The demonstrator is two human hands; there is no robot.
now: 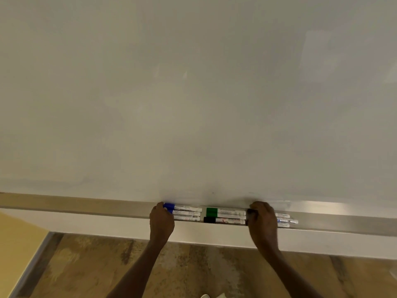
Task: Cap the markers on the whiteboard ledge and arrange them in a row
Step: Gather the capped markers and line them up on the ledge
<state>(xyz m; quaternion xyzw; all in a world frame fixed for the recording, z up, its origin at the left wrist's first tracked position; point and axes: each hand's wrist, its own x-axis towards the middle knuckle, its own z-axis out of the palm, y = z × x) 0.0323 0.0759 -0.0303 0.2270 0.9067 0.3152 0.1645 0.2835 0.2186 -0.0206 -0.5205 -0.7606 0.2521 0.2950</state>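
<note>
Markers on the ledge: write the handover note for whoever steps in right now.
Left hand: curled round the blue-capped ends of the left markers.
Right hand: grip on the right markers, mostly hidden.
Middle: green marker and black marker, capped, on the ledge.
Done: visible caps on, three bundles lined along the ledge.
Left: check hidden caps, tidy the row.

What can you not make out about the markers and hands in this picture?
- Head view: left hand covers the cap ends of the left markers; only a blue cap shows.
- Right hand covers much of the right markers; caps unseen.
- Marker labels: too small to read.
- Ledge: cut off at both edges.
</note>
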